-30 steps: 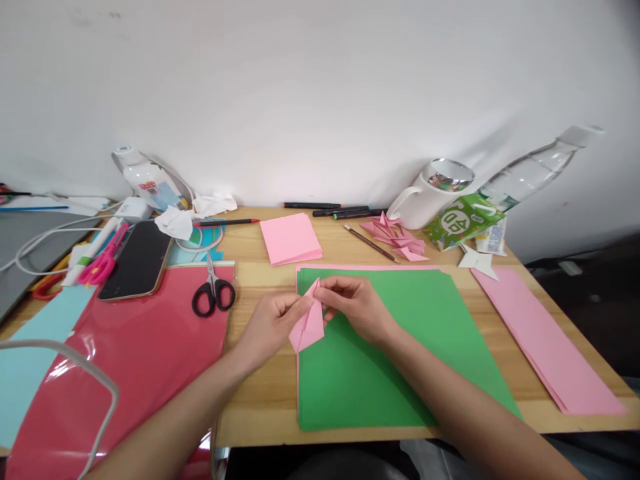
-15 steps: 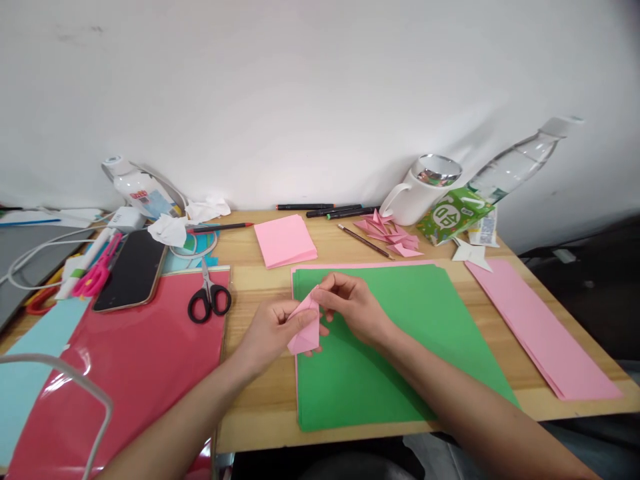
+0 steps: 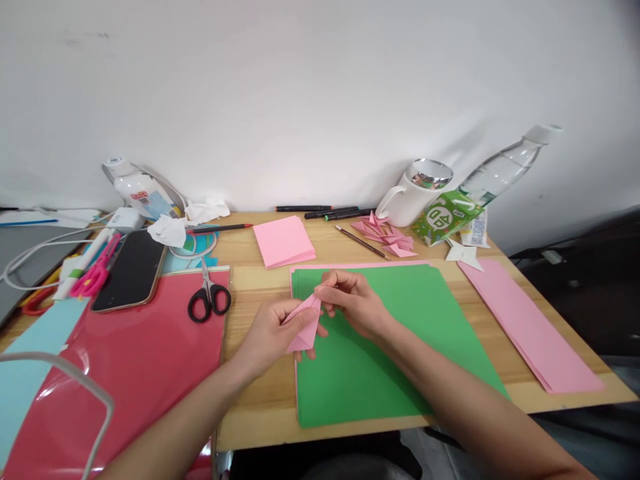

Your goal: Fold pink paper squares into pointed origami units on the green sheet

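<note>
Between my two hands is a small piece of folded pink paper [image 3: 306,333], creased and tapering toward its upper right corner. My left hand [image 3: 275,333] grips its lower left part, thumb on top and fingers beneath. With thumb and fingertips, my right hand [image 3: 353,300] pinches the paper's upper tip. Both hands are held over the left edge of a stack of green paper [image 3: 400,353]. Beyond them lies a stack of pink paper squares [image 3: 284,241]. Several folded pink paper pieces [image 3: 383,233] form a pile farther right.
Black-handled scissors [image 3: 207,300] rest on a red plastic folder [image 3: 150,360], near a phone [image 3: 133,270]. A pencil [image 3: 363,242], a white mug [image 3: 415,197], a green packet [image 3: 445,219] and a leaning bottle [image 3: 505,167] stand or lie at the back. Pink strips [image 3: 535,327] lie at right.
Both hands keep hold of the pink paper, which is tilted slightly differently. The view has shifted a little, so things at the right appear farther left.
</note>
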